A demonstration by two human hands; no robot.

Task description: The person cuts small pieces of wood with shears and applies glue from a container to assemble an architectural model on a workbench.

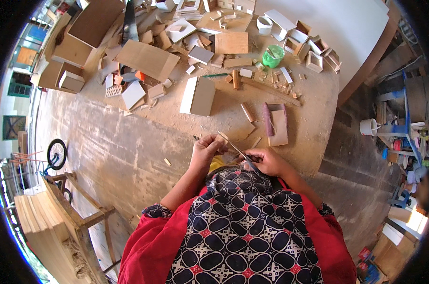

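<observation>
My right hand (266, 162) is closed around a slim, knife-like tool (243, 155) with a thin grey shaft that slants up and left, away from my chest. Close to its far end, the fingers of my left hand (209, 150) are pinched together. A small pale piece of wood (223, 136) shows at those left fingertips, against the end of the tool; their exact contact is too small to tell. Beyond my hands lie a thin wooden strip (256, 142), a brown cylinder (247, 112) and an open box with a purple-brown roll (267, 120) along one side.
A white-and-tan box (198, 96) stands on the wooden worktable (314, 123). Behind it are a green cup (273, 57), a white mug (264, 25), a saw (129, 23) and many wood offcuts. A wooden frame (93, 217) stands at the left, a bicycle wheel (57, 154) beyond.
</observation>
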